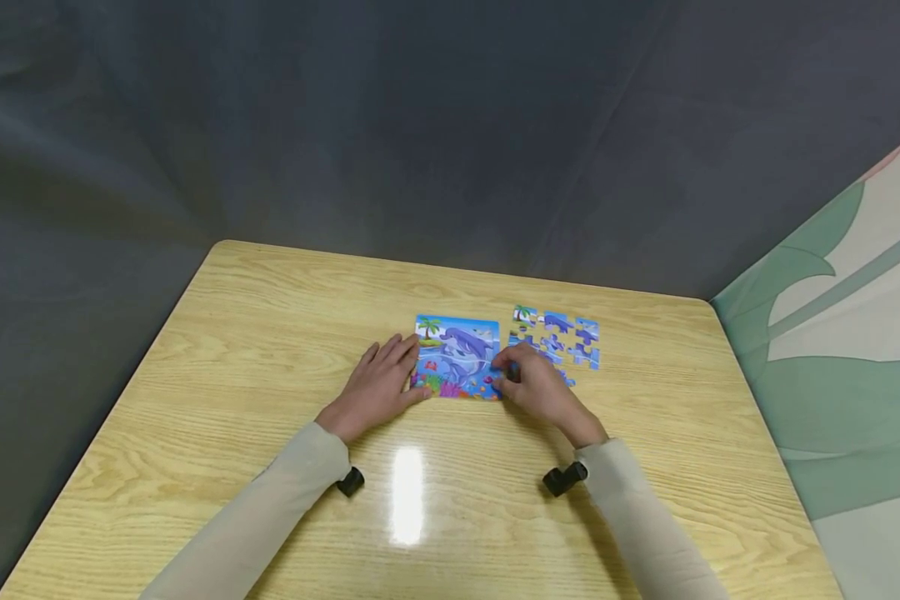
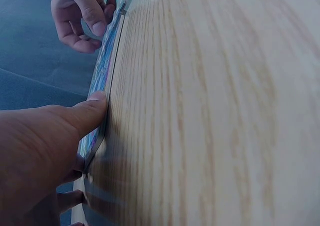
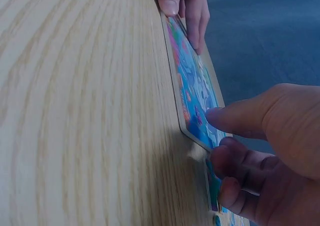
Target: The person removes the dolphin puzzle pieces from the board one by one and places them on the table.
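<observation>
A rectangular board with a dolphin picture [image 1: 465,343] lies flat on the table, showing a palm tree, blue sea and coral. Along its left edge rests my left hand [image 1: 378,385], fingers extended, the thumb on the lower left corner. My right hand [image 1: 540,387] is over the board's right edge, its fingers bent. In the right wrist view, a gap shows between the thumb [image 3: 217,117] and the fingertips, with nothing seen held there. Right of the board lie several jigsaw pieces [image 1: 587,332] with matching dolphin and palm-tree art, spaced slightly apart; my right hand partly covers the lower ones.
The wooden table [image 1: 285,308] has a light grain and a bright reflection near its front. A dark cloth [image 1: 420,133] hangs behind its far edge. On the right stands a panel with green leaf shapes [image 1: 832,400]. Each wrist carries a small black camera.
</observation>
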Motion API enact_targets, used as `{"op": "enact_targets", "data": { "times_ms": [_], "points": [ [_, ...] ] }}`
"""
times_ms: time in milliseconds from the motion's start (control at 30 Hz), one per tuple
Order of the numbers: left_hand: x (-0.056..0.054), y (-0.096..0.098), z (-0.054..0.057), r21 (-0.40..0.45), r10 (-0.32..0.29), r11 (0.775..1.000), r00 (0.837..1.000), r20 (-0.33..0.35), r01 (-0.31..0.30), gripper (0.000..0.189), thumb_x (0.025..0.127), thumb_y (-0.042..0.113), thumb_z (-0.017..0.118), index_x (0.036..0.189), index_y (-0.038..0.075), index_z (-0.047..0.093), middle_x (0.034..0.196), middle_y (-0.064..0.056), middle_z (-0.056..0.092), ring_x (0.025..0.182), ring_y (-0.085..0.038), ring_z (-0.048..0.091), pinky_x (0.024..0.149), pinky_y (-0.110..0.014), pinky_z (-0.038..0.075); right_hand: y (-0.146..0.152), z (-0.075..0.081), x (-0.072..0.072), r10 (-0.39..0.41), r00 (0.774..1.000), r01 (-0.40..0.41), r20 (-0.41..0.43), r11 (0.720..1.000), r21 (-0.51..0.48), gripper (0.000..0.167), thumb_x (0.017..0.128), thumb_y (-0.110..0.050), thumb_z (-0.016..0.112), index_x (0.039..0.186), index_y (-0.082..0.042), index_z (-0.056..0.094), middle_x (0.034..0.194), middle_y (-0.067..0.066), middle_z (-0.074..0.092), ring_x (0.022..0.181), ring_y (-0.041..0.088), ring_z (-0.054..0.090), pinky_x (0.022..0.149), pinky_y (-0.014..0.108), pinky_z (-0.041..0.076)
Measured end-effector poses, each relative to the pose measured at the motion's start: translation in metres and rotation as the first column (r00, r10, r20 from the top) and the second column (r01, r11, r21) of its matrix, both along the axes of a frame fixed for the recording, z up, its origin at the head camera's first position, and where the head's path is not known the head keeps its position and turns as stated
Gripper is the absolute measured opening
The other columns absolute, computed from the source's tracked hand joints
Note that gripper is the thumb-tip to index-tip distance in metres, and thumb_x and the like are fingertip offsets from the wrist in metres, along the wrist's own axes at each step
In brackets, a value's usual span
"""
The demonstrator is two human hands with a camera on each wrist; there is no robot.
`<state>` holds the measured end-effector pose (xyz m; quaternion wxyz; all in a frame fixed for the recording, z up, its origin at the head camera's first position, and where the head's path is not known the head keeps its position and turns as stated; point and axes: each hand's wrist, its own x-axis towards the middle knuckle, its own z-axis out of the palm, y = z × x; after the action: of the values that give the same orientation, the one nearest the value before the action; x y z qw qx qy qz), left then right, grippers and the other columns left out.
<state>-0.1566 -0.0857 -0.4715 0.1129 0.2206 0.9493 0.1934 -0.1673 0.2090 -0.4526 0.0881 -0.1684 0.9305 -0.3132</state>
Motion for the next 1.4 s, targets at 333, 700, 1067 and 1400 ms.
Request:
{"op": "enact_targets", "data": {
  "times_ms": [333,700,1067,1400],
  "points": [
    [0.000,0.000,-0.001,0.005,0.006,1.000,1.000,0.011,-0.006,0.086,0.106,0.058,0.058,0.169,0.007,0.028,0.181,-0.006,0.019,0.169,-0.034,0.013,0.137,-0.062,0.012,-0.012,-0.002,0.001,0.021,0.996,-0.023,0.083,0.999,0.033,0.033,0.098,-0.014,0.078,0.129,-0.006,0.069,0.126,0.013,0.058,0.086,0.019,0.053,0.073,0.030,0.046],
    [0.001,0.000,-0.002,-0.001,0.012,1.000,1.000,0.005,-0.012,0.086,0.106,0.057,0.058,0.169,0.006,0.030,0.181,-0.006,0.019,0.169,-0.034,0.014,0.137,-0.062,0.013,-0.019,0.006,0.003,0.049,0.993,-0.062,0.111,0.992,0.110,0.036,0.099,-0.016,0.077,0.133,-0.007,0.068,0.125,0.011,0.061,0.096,0.021,0.054,0.084,0.038,0.051],
    [0.001,0.000,-0.001,-0.003,0.010,1.000,1.000,0.009,-0.010,0.086,0.106,0.057,0.059,0.169,0.006,0.029,0.181,-0.006,0.019,0.169,-0.034,0.014,0.137,-0.062,0.013,-0.023,0.009,0.002,0.025,0.990,-0.040,0.136,0.994,0.102,0.050,0.098,-0.011,0.078,0.144,-0.009,0.058,0.127,0.013,0.061,0.110,0.025,0.062,0.089,0.042,0.057],
    [0.000,0.000,-0.003,-0.002,0.007,1.000,1.000,-0.007,-0.007,0.086,0.106,0.058,0.059,0.168,0.005,0.031,0.181,-0.006,0.020,0.169,-0.035,0.015,0.136,-0.062,0.015,-0.023,0.006,0.001,0.012,0.991,-0.027,0.131,0.994,0.107,0.060,0.097,-0.014,0.080,0.151,-0.006,0.056,0.125,0.014,0.057,0.097,0.021,0.056,0.079,0.033,0.050]
  ]
}}
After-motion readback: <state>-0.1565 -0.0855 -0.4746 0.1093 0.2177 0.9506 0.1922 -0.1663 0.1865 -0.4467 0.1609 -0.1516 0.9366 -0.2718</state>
